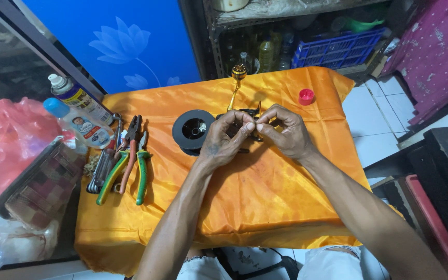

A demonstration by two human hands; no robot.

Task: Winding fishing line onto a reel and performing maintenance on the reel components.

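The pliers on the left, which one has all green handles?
The pliers farthest right, nearest the hands, with both handles green. The middle pliers have orange-red handles, and the left pliers have green and yellow ones.

Pliers [130,155] lying left on the orange cloth [265,197], two bottles [79,111] just behind them, red cap [306,96] far right, blue crate [338,49] on the shelf beyond.

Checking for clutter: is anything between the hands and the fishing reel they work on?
No. Both the left hand and right hand already grip the black-and-gold fishing reel; the black spool lies beside it.
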